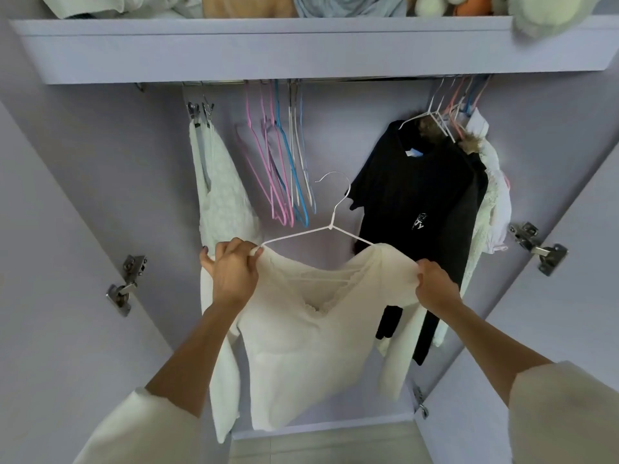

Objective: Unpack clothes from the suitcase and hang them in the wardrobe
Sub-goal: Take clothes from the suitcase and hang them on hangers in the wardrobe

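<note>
A cream V-neck top (311,346) hangs on a white wire hanger (330,226) that I hold up inside the open wardrobe. My left hand (232,274) grips the top's left shoulder over the hanger's end. My right hand (435,284) pinches the right shoulder. The hanger's hook points up, well below the metal rail (214,83). The suitcase is out of view.
Several empty pink, blue and white hangers (284,169) hang mid-rail. A white lace garment (221,185) is clipped at the left. A black T-shirt (422,202) and pale clothes (492,209) hang at the right. A shelf (301,48) with bedding spans above. Both doors stand open.
</note>
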Motion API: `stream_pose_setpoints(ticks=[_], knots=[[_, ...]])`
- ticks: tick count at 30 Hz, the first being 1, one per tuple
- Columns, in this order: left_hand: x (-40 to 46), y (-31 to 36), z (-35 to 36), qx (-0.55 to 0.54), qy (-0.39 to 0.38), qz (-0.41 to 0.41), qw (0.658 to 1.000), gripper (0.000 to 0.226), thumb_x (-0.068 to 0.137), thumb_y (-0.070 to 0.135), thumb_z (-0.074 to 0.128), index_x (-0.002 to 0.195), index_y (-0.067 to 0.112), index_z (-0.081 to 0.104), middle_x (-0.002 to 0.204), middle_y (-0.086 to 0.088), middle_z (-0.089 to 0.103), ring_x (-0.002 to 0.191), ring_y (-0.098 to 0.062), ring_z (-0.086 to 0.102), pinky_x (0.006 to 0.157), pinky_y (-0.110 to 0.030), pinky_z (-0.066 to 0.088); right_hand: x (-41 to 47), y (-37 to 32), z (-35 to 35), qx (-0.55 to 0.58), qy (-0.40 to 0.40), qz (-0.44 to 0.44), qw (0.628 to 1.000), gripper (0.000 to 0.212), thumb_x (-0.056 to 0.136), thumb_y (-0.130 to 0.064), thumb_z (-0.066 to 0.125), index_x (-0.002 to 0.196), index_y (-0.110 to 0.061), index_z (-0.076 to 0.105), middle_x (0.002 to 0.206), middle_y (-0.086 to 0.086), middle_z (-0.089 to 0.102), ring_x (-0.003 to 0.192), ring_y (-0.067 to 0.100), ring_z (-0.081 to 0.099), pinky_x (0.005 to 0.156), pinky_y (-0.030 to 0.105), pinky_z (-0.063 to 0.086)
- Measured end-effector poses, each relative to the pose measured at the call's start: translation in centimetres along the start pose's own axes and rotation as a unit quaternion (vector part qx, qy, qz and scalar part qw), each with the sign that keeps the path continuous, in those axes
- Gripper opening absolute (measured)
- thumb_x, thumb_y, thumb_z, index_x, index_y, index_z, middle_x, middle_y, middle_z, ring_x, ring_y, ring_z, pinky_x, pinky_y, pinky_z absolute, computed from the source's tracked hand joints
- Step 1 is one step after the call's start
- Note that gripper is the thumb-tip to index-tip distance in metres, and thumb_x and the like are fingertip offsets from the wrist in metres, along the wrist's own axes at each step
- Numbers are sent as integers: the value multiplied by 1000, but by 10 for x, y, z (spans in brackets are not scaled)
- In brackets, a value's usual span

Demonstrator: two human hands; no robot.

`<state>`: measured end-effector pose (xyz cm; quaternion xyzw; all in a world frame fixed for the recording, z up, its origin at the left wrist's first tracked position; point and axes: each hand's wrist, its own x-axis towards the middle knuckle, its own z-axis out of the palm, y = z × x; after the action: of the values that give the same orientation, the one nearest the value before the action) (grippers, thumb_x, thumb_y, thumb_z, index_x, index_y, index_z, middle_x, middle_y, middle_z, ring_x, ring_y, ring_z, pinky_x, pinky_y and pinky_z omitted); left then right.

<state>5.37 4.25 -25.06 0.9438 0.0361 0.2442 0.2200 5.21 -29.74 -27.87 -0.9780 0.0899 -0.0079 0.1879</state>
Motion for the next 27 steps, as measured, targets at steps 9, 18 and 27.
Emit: stream_pose_setpoints(ticks=[9,18,27], knots=[[1,-6,20,-20,-70,-23,997,27,97,22,46,102,6,67,105,-8,63,114,-30,48,111,-57,0,-11,-6,-6,-7,44,-79,996,32,101,-26,31,123,-11,48,103,8,63,95,26,60,83,39,48],[-26,26,73,-49,-242,-14,969,47,93,29,51,138,22,42,150,-5,30,135,-30,32,111,-51,24,-51,24,8,-29,65,20,997,28,100,-13,32,120,-9,53,103,11,67,92,28,63,88,34,47],[-8,90,78,-173,-231,100,952,36,95,26,51,129,15,49,138,-5,47,125,-21,44,103,-30,36,-41,9,-28,84,87,107,987,32,101,-17,32,111,-1,58,108,20,63,100,35,57,78,31,39]])
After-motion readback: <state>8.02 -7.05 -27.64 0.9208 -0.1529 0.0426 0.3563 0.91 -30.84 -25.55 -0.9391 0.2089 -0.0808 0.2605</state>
